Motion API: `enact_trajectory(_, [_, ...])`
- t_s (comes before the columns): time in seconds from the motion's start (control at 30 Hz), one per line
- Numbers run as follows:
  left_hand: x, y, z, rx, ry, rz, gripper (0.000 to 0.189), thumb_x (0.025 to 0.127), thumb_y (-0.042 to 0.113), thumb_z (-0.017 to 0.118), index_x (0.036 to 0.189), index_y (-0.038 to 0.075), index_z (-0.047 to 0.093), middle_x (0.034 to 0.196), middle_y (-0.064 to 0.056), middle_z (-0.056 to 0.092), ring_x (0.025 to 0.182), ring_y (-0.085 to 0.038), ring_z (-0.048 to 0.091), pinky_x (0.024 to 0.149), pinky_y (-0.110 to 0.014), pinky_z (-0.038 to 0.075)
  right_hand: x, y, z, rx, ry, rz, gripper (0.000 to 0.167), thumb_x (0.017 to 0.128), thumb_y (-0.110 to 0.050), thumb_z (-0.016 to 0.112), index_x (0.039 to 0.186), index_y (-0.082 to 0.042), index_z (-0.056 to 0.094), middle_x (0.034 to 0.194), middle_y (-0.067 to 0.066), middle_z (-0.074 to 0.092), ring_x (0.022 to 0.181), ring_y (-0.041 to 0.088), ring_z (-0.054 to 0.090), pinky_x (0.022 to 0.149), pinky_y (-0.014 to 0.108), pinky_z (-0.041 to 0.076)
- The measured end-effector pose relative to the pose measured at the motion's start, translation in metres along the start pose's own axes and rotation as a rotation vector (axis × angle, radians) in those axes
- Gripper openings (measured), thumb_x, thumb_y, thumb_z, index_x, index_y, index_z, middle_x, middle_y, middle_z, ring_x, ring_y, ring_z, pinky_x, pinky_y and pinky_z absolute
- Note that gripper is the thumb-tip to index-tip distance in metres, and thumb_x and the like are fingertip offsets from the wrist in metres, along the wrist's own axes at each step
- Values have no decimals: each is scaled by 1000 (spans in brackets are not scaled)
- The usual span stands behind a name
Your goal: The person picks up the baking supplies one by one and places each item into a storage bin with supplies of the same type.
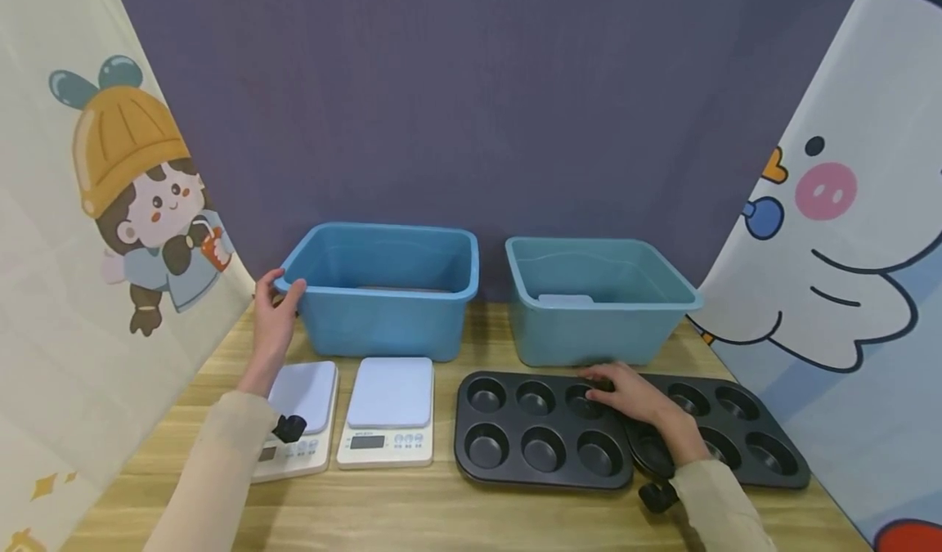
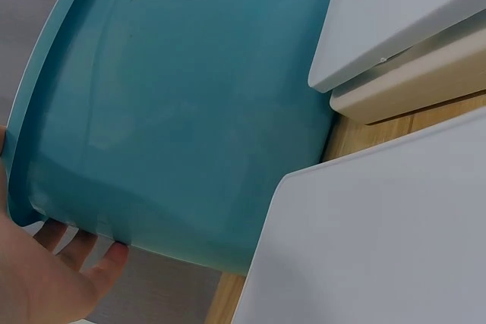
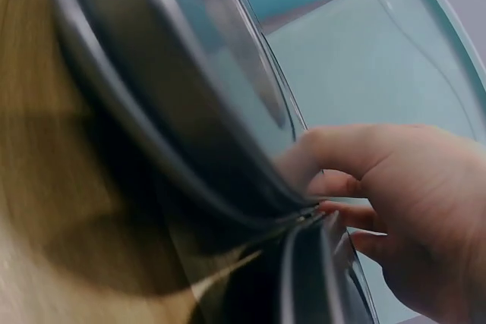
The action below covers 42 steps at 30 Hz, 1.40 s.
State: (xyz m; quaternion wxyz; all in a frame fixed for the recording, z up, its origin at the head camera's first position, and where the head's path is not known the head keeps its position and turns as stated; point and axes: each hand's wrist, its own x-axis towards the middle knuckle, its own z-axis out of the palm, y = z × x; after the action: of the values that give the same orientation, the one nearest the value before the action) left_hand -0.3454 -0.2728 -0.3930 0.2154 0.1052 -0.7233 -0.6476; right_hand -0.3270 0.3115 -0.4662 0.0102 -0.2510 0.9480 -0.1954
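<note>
Cream cloth of the left sleeve (image 1: 209, 474) is seen nearest the camera, at the lower left of the frame, and the right sleeve (image 1: 724, 513) is seen at the lower right. A black wrist mount is worn by each cuff. The blue bin (image 1: 379, 327), left of centre in the frame, is gripped at its near left corner by the left hand (image 1: 274, 331): the rim is clamped between the thumb and the curled fingers. In the left wrist view, the bin's wall is shown filling the upper left and middle, with fingertips pressed along its edge at the lower left.

The left muffin tray (image 1: 540, 420), just right of centre in the lower half, is pinched at its far right part by the right hand (image 1: 633, 392); the thumb is laid over the tray's cupped face, and the other fingers are bent at its far edge. In the right wrist view the tray is blurred, and how far the fingers are tucked beneath it cannot be told. The right muffin tray (image 1: 736, 427) is partly covered by the hand and wrist.

Behind the trays, the teal bin (image 1: 581, 335) is placed, with a pale item (image 1: 565, 299) partly visible inside. The left scale (image 1: 303, 397), partly hidden by the left arm, and the right scale (image 1: 388, 405) are set before the blue bin on the wooden table (image 1: 368, 511).
</note>
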Motion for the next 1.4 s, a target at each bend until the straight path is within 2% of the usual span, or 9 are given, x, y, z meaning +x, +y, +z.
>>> enact_trajectory(0.17, [3,0,-2,2,-4,10,61,100,44,55,152,24,31,150,-9,38,116,-14,46,102,-39,41,1,-5,1,-28,32,15,35,96,-24,65,129,-11,66,114,4,67,98,20,50,82,41,44])
enact_trajectory(0.4, [1,1,-3,19,-9,12,62,99,49,53,151,25,31,150,-10,36,124,-22,44,107,-43,40,0,-5,5,-34,83,-15,33,97,-25,64,126,-10,67,111,4,69,90,16,44,77,37,40])
enact_trajectory(0.6, [0,1,-5,42,-7,6,61,100,47,53,153,26,30,151,-11,34,121,-20,44,101,-37,42,-2,-10,6,-14,212,-19,32,100,-24,59,128,-9,64,123,11,66,108,29,56,91,51,46])
enact_trajectory(0.77, [-3,3,-7,31,-15,-22,62,101,39,52,155,28,26,152,-12,32,121,-20,43,99,-37,43,-5,-17,1,162,279,5,36,104,-28,52,135,-12,56,133,14,59,124,36,55,100,56,43])
enact_trajectory(0.87, [-5,6,-8,13,-18,-42,63,100,36,51,156,30,23,154,-12,29,126,-23,41,103,-40,41,-7,-23,-4,244,343,-16,35,105,-25,50,137,-12,53,134,13,58,123,27,54,99,44,44])
enact_trajectory(1.0, [-5,8,-8,-19,-28,-71,65,98,30,49,156,32,21,161,-10,22,137,-27,33,110,-47,36,-10,-32,-11,256,466,-76,32,105,-17,49,136,-11,54,132,11,59,117,3,52,94,19,41])
enact_trajectory(1.07, [-5,8,-7,-39,-29,-78,66,97,28,48,156,32,20,163,-9,19,140,-29,30,113,-50,33,-11,-37,-15,247,509,-95,33,105,-13,49,137,-10,54,132,11,59,116,-4,49,92,11,38])
enact_trajectory(1.2, [-5,7,-5,-45,-35,-72,66,97,27,46,157,31,17,163,-9,19,142,-29,28,114,-50,31,-15,-50,-24,257,542,-124,34,103,-6,50,137,-8,54,128,11,60,109,-7,51,90,8,37])
enact_trajectory(1.4, [-2,4,-3,-52,-49,-38,67,99,31,44,159,30,15,166,-7,15,143,-27,28,115,-50,30,-13,-74,-40,313,610,-180,34,99,6,49,133,5,53,124,24,58,109,-9,50,90,6,36])
